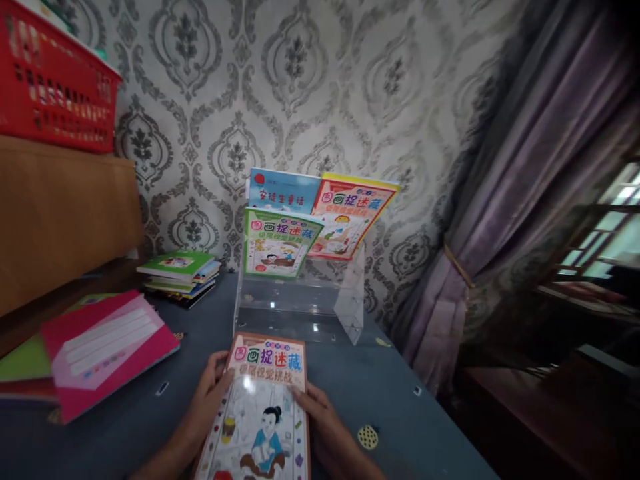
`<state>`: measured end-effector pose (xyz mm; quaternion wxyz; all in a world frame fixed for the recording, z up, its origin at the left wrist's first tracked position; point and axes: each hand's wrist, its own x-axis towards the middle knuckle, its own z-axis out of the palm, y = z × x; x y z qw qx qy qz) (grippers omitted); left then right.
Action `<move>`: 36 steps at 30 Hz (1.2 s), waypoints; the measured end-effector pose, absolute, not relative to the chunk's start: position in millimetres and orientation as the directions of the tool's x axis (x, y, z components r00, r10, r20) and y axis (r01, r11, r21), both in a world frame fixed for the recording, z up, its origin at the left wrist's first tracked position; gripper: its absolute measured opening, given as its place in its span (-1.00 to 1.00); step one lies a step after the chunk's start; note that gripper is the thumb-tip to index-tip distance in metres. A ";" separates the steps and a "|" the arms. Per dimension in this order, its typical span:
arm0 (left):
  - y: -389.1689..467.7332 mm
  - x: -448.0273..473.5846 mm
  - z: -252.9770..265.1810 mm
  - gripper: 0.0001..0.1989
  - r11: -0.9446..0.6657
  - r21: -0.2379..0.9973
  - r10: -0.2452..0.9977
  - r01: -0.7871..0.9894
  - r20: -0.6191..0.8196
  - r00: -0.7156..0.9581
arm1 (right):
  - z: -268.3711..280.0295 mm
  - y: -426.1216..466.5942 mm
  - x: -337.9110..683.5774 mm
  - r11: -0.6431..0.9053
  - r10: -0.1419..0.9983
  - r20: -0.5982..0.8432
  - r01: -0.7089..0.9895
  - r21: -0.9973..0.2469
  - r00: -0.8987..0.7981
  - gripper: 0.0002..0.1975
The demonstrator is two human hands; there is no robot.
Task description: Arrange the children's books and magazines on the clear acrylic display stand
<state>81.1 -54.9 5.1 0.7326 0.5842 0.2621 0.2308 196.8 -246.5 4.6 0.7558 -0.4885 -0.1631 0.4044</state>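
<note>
Between my two hands is a picture book (260, 400) with an orange-bordered cover and a figure in blue. My left hand (213, 383) grips its left edge, and my right hand (320, 410) grips the right edge. Just beyond it stands a clear acrylic book rack (300, 300). On the rack, a green-bordered book (277, 247) leans in front of a blue book (280, 190). To their right, a red book with a yellow edge (353, 217) leans at a tilt. The rack's lower tiers show no books.
Left on the dark table (400, 427) lie a pink notebook (115, 353) and a stack of books (180, 273). A red basket (60, 87) sits on a brown box (65, 220). A purple curtain (480, 220) hangs at right, against the patterned wall (295, 80).
</note>
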 end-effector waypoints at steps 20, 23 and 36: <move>-83.0 62.8 30.3 -0.25 -0.317 0.948 0.379 -0.023 0.149 0.914 | 19.5 -229.6 180.3 0.184 0.841 -0.217 -0.637 -0.748 0.496 -0.49; -75.5 60.4 34.3 -0.31 -0.180 0.978 0.415 -0.103 0.170 0.894 | 18.7 -215.5 176.8 0.153 0.868 -0.230 -0.677 -0.720 0.441 -0.48; -52.4 55.5 49.0 -0.23 0.161 0.979 0.335 -0.122 0.062 0.940 | 12.0 -191.2 169.1 0.195 0.900 -0.161 -0.704 -0.683 0.406 -0.48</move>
